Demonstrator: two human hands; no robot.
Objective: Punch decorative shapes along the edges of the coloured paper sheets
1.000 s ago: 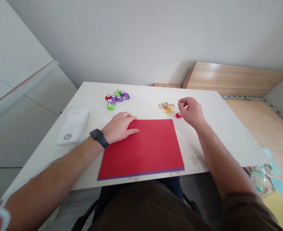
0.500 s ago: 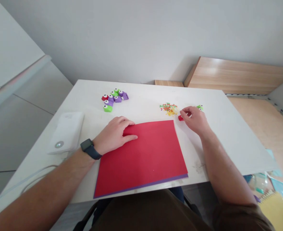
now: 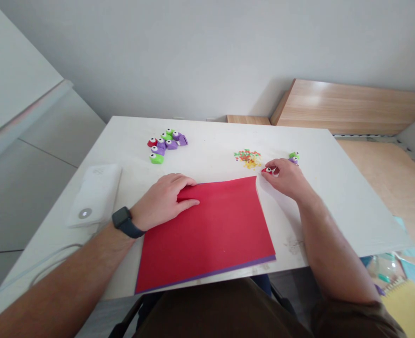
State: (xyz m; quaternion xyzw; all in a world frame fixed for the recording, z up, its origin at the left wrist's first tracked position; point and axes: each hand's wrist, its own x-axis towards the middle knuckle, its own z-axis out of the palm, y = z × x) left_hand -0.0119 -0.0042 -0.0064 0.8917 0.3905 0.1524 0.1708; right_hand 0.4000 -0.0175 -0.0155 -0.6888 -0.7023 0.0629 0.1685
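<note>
My left hand [image 3: 165, 199], with a dark watch on its wrist, rests on the upper left part of a red sheet of paper [image 3: 210, 230]. Its fingers are stretched out and the thumb stands apart. A purple sheet [image 3: 242, 265] shows along the lower edge under the red one. Beyond the sheet's top right corner, my right hand [image 3: 286, 178] is closed with fingertips on a small red googly-eyed toy [image 3: 266, 170], low over the table or touching it. Just behind this hand sit a green googly-eyed toy [image 3: 293, 155] and a purple one [image 3: 293, 160], partly hidden.
Several purple, green and red eyed toys [image 3: 171, 144] cluster at the back left. Small coloured star-like bits [image 3: 248, 158] lie left of my right hand. A white box-shaped device [image 3: 96, 195] with a cable [image 3: 59, 251] stands at the left of the white table [image 3: 214, 136].
My right hand has shifted slightly, and the red toy's eye now shows between the fingers. The purple toy behind has come into sight. My left hand stays on the paper.
</note>
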